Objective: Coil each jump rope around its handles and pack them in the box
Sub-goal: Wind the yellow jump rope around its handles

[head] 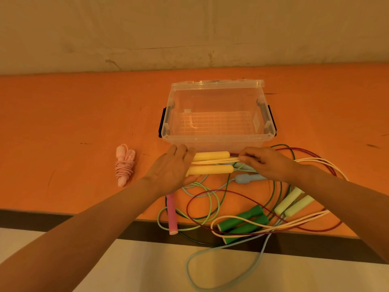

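Note:
Two yellow handles lie side by side just in front of the clear plastic box. My left hand grips their left ends. My right hand pinches the cream rope that runs between the handles. The box holds nothing. A pink rope, coiled around its handles, lies to the left on the orange table.
Loose ropes tangle at the table's front right: green handles, pale yellow-green handles, light blue handles, a pink handle, and a dark red cord. Some loops hang over the front edge. A wall stands behind the table.

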